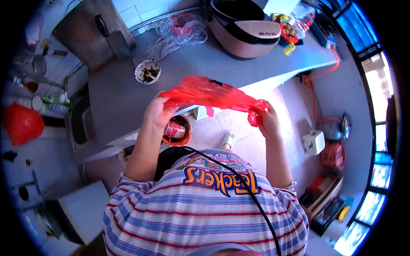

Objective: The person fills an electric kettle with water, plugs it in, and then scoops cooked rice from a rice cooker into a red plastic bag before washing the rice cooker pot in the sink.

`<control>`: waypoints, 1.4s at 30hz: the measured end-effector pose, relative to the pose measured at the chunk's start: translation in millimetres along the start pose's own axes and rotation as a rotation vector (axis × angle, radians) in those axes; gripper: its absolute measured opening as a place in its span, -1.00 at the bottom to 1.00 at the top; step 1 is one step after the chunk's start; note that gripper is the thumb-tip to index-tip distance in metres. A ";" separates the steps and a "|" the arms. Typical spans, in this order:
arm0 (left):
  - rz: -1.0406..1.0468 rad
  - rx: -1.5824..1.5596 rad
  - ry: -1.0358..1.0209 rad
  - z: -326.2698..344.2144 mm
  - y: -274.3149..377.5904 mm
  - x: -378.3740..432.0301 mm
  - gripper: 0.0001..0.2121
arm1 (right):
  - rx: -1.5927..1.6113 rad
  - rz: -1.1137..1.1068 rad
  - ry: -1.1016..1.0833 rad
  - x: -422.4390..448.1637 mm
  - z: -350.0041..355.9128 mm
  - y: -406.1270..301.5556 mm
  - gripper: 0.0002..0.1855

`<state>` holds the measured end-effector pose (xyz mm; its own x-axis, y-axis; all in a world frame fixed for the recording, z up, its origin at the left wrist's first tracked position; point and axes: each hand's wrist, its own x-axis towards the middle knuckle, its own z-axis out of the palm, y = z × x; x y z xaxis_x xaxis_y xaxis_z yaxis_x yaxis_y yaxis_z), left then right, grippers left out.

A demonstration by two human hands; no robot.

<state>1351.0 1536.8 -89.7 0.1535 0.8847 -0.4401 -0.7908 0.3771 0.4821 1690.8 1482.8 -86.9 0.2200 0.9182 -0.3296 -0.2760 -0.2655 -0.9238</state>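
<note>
A red plastic bag [208,94] is stretched sideways between my two hands, in front of the counter's edge. My left hand [161,112] grips one end of it. My right hand [269,118] grips the other end, where part of the bag is bunched up and hangs down by the fingers. Dark printing shows on the bag's upper part. Behind the bag, on the grey counter [115,99], a patterned paper bowl [137,73] holds dark food remains and a white fork. Below my left hand, a bin [189,136] on the floor holds a red container [175,129].
A rice cooker [246,44], a grey cloth [160,48] and clear plastic wrapping [195,35] are on the counter. A cleaver [118,43] rests against an upright cutting board [86,41]. The sink [81,121] is at left. An orange cord [314,96] runs along the right side.
</note>
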 end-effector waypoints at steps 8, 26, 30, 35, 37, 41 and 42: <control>0.344 0.159 0.125 70.1 -68.1 -35.6 -0.69 | 0.004 0.040 -0.267 86.6 24.2 -74.5 -0.65; 0.292 0.093 0.415 82.1 -90.9 -19.9 -0.59 | -0.623 -0.814 -0.556 194.4 84.4 -209.2 -0.64; 0.353 0.017 0.432 95.1 -91.1 -11.6 -0.60 | -0.978 -0.818 -0.612 325.7 76.7 -236.0 -0.67; 0.486 -0.093 0.555 127.1 -93.0 -4.3 -0.58 | -1.742 -0.631 -0.777 435.1 100.8 -190.6 -0.66; 0.531 -0.110 0.577 140.7 -100.2 0.3 -0.57 | -2.356 -0.458 -1.096 474.8 115.3 -164.9 -0.57; 0.627 -0.145 0.666 153.6 -122.0 4.6 -0.52 | -2.225 -0.306 -1.247 448.0 126.2 -158.8 -0.73; 0.655 -0.168 0.654 154.8 -126.3 8.3 -0.51 | -2.144 -0.416 -1.201 448.3 121.8 -155.8 -0.70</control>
<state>1543.9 1538.9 -37.0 -0.6749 0.5581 -0.4826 -0.6849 -0.2305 0.6913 1718.5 1971.6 -66.9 -0.5743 0.4795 -0.6635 0.6417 0.7670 -0.0011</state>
